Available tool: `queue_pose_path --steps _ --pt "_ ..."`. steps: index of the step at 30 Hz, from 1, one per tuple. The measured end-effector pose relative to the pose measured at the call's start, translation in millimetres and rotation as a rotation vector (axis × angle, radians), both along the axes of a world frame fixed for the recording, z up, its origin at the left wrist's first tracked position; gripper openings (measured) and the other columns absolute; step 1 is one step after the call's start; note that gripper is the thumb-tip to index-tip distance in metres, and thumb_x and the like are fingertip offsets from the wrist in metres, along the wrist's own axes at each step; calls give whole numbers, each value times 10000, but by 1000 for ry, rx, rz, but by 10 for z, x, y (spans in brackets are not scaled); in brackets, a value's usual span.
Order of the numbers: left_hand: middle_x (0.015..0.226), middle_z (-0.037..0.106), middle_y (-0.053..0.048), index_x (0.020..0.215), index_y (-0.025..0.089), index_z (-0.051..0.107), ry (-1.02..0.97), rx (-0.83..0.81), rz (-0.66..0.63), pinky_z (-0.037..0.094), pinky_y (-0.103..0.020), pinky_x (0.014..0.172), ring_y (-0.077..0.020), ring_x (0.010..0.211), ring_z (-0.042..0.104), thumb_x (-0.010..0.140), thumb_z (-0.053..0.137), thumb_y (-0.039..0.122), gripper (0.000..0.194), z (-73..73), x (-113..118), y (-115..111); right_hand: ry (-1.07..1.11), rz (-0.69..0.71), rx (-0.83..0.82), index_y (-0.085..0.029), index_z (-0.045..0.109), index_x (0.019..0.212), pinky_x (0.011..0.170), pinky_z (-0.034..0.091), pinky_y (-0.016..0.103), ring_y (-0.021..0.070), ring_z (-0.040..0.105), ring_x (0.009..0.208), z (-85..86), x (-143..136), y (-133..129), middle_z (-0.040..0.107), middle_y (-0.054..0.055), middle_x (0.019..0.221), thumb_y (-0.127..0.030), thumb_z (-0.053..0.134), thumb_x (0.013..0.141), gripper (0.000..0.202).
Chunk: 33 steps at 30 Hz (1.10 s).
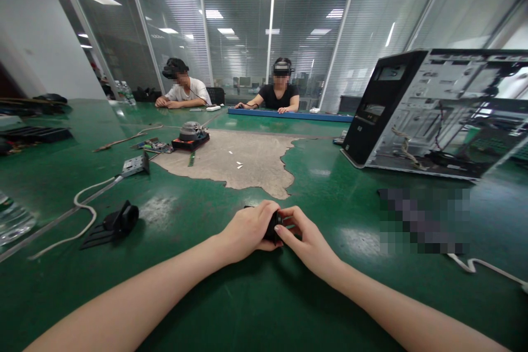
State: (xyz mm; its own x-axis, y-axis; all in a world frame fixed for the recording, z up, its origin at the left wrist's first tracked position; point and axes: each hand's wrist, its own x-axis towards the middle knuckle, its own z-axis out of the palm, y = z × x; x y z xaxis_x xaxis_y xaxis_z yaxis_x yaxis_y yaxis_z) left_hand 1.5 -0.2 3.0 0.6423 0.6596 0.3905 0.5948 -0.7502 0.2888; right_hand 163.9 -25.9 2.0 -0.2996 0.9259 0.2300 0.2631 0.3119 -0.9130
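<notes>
1. Both hands meet over a green table (231, 308) near its front edge. Bare surface lies to either side of the forearms, and a worn patch (239, 162), where the green cover is gone, opens just beyond the hands.

2. An open computer case (433, 115) stands at the right, well apart from the hands; its far end runs out of the picture. At the left, a black plastic part (113, 224) lies beside a white cable (82, 206) that leads to a small metal box (136, 164). Farther back, a round part on a red-and-black base (190, 136) sits at the patch's far edge.

3. A blurred block hides whatever lies on the table right of the hands; a second white cable (482, 267) trails from under it. Two other people sit at the far side, their forearms on the table.

4. The small black object (273, 226) is mostly covered by the hands; its shape cannot be made out. It sits between them, at the table's middle.

5. The left hand (247, 231) curls closed around the object, fingers wrapped over its top. The right hand (307, 239) pinches it from the other side, fingertips narrowed against it.
</notes>
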Motion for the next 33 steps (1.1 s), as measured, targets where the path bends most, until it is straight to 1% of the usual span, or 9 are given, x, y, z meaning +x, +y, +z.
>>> queue_pose_path --steps 2,5,11,16,18,23,28,33 --pt "1096 467 -71 1119 216 279 -3 -3 -9 454 -348 726 -225 898 553 656 616 277 576 7 -8 -7 -1 18 9 -202 454 903 648 505 282 137 547 765 2 1 -5 521 23 863 -283 492 773 157" --pt "1103 462 -71 1120 216 277 0 -1 -9 454 -350 730 -225 905 549 650 620 259 584 16 -13 -16 -1 27 26 -204 456 904 668 498 280 136 543 779 9 4 -14 519 23 890 -289 497 770 164" --pt "1100 464 -78 1122 204 275 5 12 -2 455 -354 728 -230 903 549 660 614 285 578 10 -8 -14 7 41 23 -203 457 908 651 498 275 132 536 770 15 5 -15 512 25 882 -284 462 795 139" --pt "1103 462 -64 1121 224 273 4 -14 3 449 -350 723 -225 894 552 643 620 249 591 6 -8 -5 -3 22 169 -211 465 932 735 486 300 154 506 882 2 6 -14 490 35 937 -218 514 753 185" --pt "1090 466 -58 1115 226 280 5 -24 9 448 -348 720 -224 889 551 638 622 244 587 11 -6 -4 -8 18 192 -215 463 932 746 484 302 158 495 905 -2 9 -16 484 34 945 -206 524 742 200" --pt "1051 475 -52 1107 221 296 6 -26 11 448 -338 710 -217 864 549 637 624 250 574 21 5 -8 12 30 128 -213 462 939 735 485 285 143 516 871 -7 12 -18 490 29 932 -232 483 776 166" --pt "1052 474 -54 1106 210 291 11 -23 7 448 -329 715 -208 864 544 640 621 233 572 22 4 -12 32 39 66 -203 448 929 695 489 284 139 538 825 -8 10 -22 500 29 915 -260 487 782 162" --pt "1047 477 -60 1100 200 296 15 -18 21 451 -333 717 -210 862 545 667 605 281 539 26 8 -22 34 48 25 -207 436 937 663 490 282 138 546 794 8 8 -20 520 28 903 -279 441 809 147"
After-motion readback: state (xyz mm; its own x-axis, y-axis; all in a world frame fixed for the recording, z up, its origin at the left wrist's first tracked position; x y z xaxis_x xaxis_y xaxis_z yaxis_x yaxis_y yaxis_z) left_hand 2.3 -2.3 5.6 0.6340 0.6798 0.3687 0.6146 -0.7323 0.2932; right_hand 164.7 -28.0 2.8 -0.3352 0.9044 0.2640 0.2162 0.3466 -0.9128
